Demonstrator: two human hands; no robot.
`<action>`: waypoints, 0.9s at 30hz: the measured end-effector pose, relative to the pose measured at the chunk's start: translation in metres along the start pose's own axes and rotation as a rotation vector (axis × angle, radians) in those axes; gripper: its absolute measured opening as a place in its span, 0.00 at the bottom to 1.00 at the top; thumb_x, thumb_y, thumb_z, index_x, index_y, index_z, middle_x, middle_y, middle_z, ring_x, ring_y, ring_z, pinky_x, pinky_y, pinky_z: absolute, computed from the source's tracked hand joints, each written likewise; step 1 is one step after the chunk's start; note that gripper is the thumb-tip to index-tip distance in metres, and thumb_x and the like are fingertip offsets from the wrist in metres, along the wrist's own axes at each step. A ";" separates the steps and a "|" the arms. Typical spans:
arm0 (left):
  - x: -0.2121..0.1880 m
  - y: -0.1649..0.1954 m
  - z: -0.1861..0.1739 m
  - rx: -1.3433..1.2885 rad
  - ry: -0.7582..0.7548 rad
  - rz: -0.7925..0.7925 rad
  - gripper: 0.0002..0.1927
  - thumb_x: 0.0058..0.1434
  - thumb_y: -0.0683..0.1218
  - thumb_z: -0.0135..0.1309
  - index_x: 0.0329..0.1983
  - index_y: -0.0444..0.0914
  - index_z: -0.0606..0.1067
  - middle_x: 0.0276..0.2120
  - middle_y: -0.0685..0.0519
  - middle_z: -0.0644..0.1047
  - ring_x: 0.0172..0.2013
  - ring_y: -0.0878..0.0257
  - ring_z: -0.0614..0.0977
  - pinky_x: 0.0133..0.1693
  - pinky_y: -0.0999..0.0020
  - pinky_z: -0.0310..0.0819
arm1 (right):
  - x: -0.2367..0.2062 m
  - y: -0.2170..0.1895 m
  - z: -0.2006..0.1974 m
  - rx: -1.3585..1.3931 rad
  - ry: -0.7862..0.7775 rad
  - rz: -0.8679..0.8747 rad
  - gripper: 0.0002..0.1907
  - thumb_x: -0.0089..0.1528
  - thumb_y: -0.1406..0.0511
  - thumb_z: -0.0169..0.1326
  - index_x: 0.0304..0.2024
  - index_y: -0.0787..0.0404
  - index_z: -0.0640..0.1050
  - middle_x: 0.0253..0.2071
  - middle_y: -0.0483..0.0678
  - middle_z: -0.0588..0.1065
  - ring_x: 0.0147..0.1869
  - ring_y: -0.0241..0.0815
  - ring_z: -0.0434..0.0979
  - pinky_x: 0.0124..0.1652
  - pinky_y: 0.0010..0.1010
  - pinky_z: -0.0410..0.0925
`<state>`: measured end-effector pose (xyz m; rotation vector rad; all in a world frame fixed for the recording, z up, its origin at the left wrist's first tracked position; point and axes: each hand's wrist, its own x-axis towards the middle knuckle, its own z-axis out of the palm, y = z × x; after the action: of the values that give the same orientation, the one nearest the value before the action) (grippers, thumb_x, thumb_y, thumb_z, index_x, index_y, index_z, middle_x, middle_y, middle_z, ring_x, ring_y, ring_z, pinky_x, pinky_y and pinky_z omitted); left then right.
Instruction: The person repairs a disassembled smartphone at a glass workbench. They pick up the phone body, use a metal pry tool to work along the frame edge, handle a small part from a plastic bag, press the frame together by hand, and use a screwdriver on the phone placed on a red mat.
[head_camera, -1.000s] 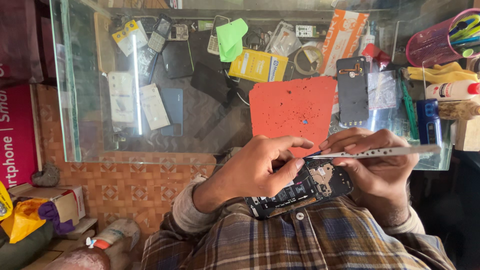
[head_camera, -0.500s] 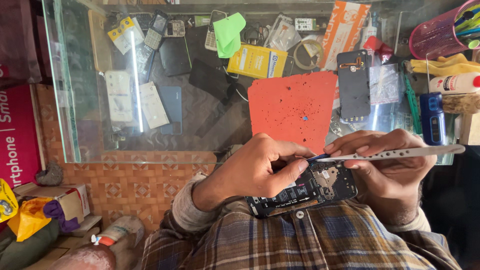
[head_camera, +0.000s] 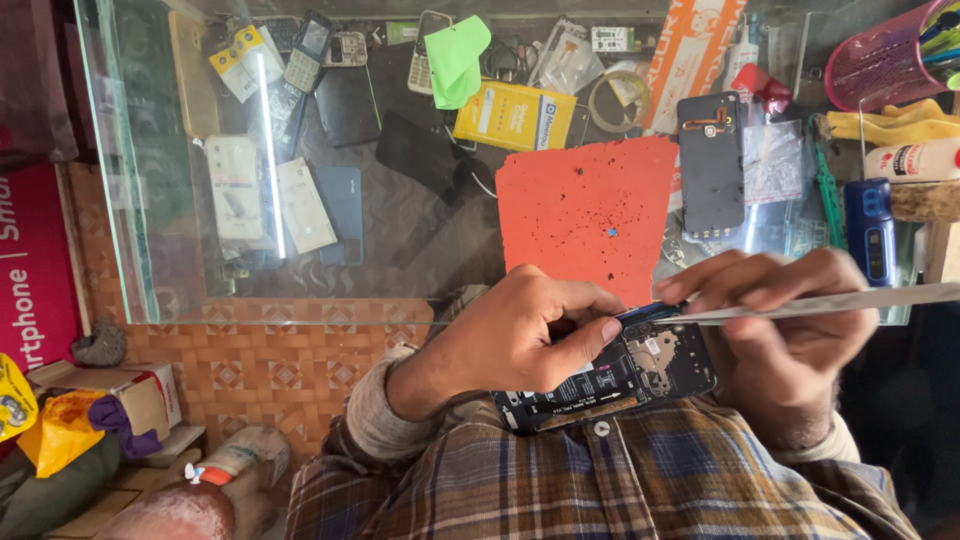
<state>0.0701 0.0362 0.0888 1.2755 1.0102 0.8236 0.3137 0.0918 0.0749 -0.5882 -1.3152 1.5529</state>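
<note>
Left hand (head_camera: 520, 335) gripping an opened phone (head_camera: 620, 375) against the chest (circuitry exposed), right hand (head_camera: 785, 325) pinching a long metal tool (head_camera: 830, 303) at its upper edge, near the orange mat (head_camera: 585, 215).

A glass counter top (head_camera: 150, 200) stands over a patterned orange tile floor (head_camera: 260, 365), in daylight.
</note>
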 end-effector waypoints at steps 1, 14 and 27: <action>0.000 0.001 0.000 0.000 -0.001 0.004 0.09 0.67 0.42 0.55 0.46 0.32 0.80 0.26 0.49 0.82 0.25 0.69 0.82 0.29 0.73 0.74 | 0.010 -0.003 -0.005 0.061 -0.036 -0.034 0.09 0.66 0.68 0.57 0.39 0.64 0.69 0.35 0.59 0.78 0.47 0.57 0.84 0.52 0.55 0.77; -0.005 0.016 0.002 0.138 0.030 0.067 0.12 0.62 0.40 0.55 0.48 0.32 0.78 0.33 0.43 0.83 0.36 0.52 0.88 0.38 0.65 0.81 | 0.050 -0.041 0.012 -0.980 -0.665 0.010 0.11 0.47 0.70 0.66 0.31 0.63 0.80 0.35 0.49 0.78 0.32 0.49 0.80 0.30 0.38 0.71; -0.001 0.016 0.000 0.098 0.012 0.038 0.10 0.63 0.39 0.54 0.47 0.33 0.77 0.29 0.46 0.81 0.29 0.55 0.85 0.32 0.64 0.76 | 0.051 -0.032 0.007 -0.979 -0.820 -0.103 0.15 0.46 0.72 0.63 0.33 0.66 0.73 0.38 0.51 0.73 0.35 0.52 0.78 0.32 0.41 0.71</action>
<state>0.0708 0.0368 0.1047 1.3788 1.0492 0.8201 0.2986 0.1312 0.1178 -0.4335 -2.7253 0.9856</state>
